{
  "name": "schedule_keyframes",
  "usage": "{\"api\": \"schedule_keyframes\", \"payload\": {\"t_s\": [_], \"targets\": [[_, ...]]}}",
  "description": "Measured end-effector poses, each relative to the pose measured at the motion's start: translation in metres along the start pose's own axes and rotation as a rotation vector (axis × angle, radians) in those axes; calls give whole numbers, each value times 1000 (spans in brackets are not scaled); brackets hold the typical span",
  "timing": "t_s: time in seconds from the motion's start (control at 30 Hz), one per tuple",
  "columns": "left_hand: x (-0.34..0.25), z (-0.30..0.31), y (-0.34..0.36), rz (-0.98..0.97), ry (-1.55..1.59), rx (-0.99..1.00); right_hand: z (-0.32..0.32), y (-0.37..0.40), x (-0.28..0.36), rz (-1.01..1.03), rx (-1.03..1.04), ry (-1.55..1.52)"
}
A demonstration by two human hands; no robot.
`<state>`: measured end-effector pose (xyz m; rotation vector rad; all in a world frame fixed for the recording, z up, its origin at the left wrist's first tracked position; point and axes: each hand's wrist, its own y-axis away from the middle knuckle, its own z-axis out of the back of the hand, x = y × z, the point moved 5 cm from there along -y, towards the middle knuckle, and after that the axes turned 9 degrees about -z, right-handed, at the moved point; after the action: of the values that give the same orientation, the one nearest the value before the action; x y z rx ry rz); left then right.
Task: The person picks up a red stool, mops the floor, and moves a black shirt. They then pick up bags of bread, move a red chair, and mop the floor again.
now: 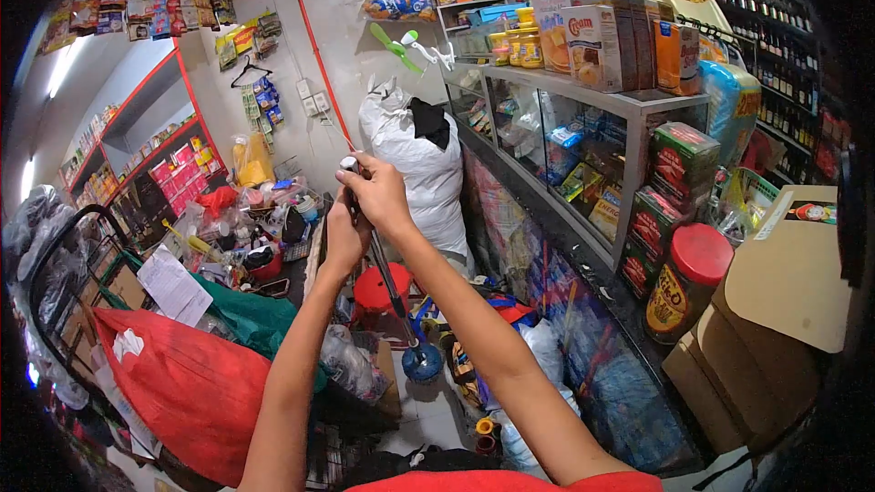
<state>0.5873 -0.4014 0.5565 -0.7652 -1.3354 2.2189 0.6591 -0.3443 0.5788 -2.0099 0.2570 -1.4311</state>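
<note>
Slim grey metal pole (392, 292) with blue round foot stands tilted on the floor (437, 415), fingers of right hand (378, 193) clamped round its top, fingers of left hand (344, 239) clamped just below.

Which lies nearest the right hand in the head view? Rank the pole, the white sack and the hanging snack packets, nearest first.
1. pole: gripped at its top by the right hand, centre of the view.
2. white sack: just behind the hand, slightly to the right.
3. hanging snack packets: top left, high up.
</note>
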Motion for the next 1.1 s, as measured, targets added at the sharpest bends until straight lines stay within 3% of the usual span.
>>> {"api": "schedule_keyframes", "payload": {"t_s": [0.17, 0.3, 0.4, 0.47, 0.5, 0.53, 0.57, 0.63, 0.67, 0.7, 0.73, 0.8, 0.87, 0.9, 1.0, 1.1], "targets": [[25, 5, 27, 51, 14, 15, -9, 10, -26, -108, 28, 162], [58, 13, 71, 268, 4, 95, -23, 30, -63, -214, 135, 283], [106, 19, 125, 373, -68, 153, -39, 50, -121, -277, 278, 350], [154, 23, 184, 578, -79, 191, -38, 70, -119, -362, 369, 233], [171, 28, 220, 668, -40, 183, -35, 78, -128, -263, 345, 346], [184, 35, 258, 760, -6, 173, -30, 86, -137, -287, 380, 384], [194, 46, 294, 859, -69, 132, -26, 98, -142, -408, 416, 300], [228, 76, 353, 1022, -67, -268, -13, 117, -166, -370, 449, 339], [240, 85, 371, 1140, 14, -470, -7, 133, -161, -729, 525, 281], [231, 91, 367, 1184, 28, -468, -3, 143, -190, -528, 480, 250], [222, 93, 365, 1197, 27, -487, -3, 154, -193, -534, 502, 257], [210, 85, 345, 1104, -92, -378, -3, 178, -207, -868, 504, 198], [228, 57, 360, 1067, 27, -361, -13, 196, -207, -893, 487, 99], [254, 32, 391, 1164, 336, -359, -14, 208, -216, -957, 463, 71], [190, 19, 342, 1078, 167, -269, -18, 234, -242, -973, 337, 47], [178, 2, 353, 998, 161, -397, -25, 242, -248, -1018, 248, 41]]}}
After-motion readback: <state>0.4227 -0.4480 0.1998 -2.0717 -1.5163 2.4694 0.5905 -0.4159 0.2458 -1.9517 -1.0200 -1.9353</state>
